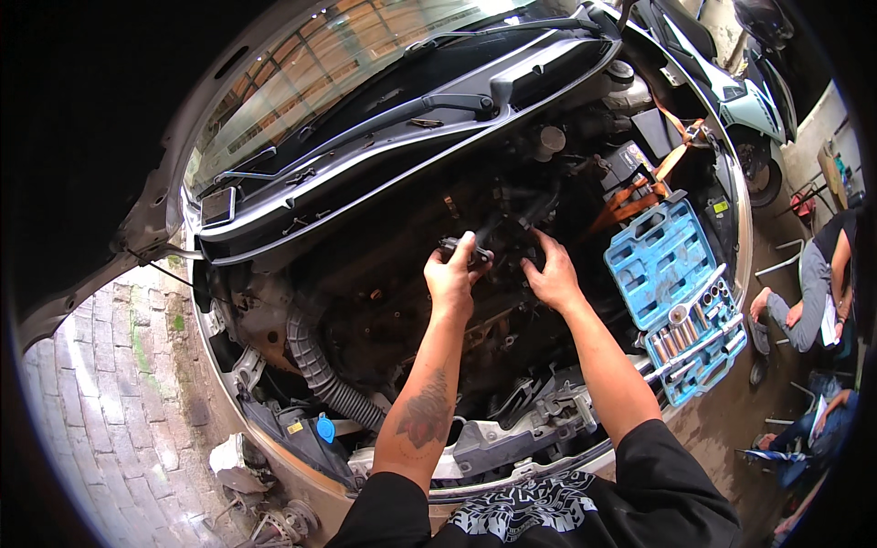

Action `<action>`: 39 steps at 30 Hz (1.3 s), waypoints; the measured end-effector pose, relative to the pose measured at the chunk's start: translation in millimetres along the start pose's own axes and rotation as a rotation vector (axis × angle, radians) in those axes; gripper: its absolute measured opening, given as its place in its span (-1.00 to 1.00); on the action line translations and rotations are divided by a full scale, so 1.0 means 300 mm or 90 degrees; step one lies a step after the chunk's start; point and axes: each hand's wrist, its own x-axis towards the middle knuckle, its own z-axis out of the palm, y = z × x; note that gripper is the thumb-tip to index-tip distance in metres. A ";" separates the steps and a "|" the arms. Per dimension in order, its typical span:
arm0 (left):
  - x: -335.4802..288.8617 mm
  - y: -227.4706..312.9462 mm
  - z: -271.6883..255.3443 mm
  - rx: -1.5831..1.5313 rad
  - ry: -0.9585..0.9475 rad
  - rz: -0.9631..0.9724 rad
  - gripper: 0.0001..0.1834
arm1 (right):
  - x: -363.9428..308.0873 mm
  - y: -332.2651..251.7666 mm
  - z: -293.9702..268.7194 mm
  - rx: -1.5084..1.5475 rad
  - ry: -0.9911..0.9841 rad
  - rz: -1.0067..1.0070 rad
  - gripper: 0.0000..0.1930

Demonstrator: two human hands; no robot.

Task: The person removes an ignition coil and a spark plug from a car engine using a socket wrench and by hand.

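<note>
Both my arms reach over the open engine bay (pixel 365 315) of a car. My left hand (pixel 449 281) is closed around a small dark part with shiny metal edges (pixel 477 257), thumb on top. Just to the right, my right hand (pixel 554 277) has its thumb and fingers curled at a dark, hose-like part (pixel 519 239). Shadow hides the exact kind of both parts and whether they join. Below the hands lies the dark engine, its details hard to make out.
A blue socket set case (pixel 662 260) lies open on the bay's right side, beside a battery with orange straps (pixel 671 164). A ribbed grey hose (pixel 315 365) runs at the left. A phone (pixel 218 207) rests below the windshield. People sit at the far right near a scooter (pixel 731 82).
</note>
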 end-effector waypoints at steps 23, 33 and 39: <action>-0.222 0.027 -0.145 0.754 -0.042 0.422 -0.29 | -0.146 -0.217 0.069 0.447 -0.117 0.203 -0.73; -0.260 -0.019 -0.153 0.810 -0.066 0.395 -0.21 | -0.124 -0.284 0.145 0.655 -0.174 0.323 -0.81; -0.277 -0.041 -0.139 0.833 -0.057 0.378 -0.28 | -0.111 -0.290 0.185 0.711 -0.073 0.449 -0.82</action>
